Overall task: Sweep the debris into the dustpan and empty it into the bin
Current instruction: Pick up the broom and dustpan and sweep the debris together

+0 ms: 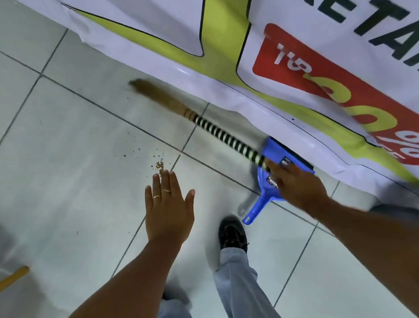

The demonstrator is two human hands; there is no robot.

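Right hand (297,185) closed around broom (215,129) at near end of handle, directly over blue dustpan (279,176). Handle wrapped in black-and-white stripes; brown bristle head blurred, tip near printed banner (320,39). Dustpan on tiled floor (41,126) against banner edge, handle pointing toward black shoe (232,232). Left hand (168,211) open, flat, fingers spread, two rings, holding nothing. Debris (159,164): small tan crumbs plus darker specks, on tile just beyond left fingertips.
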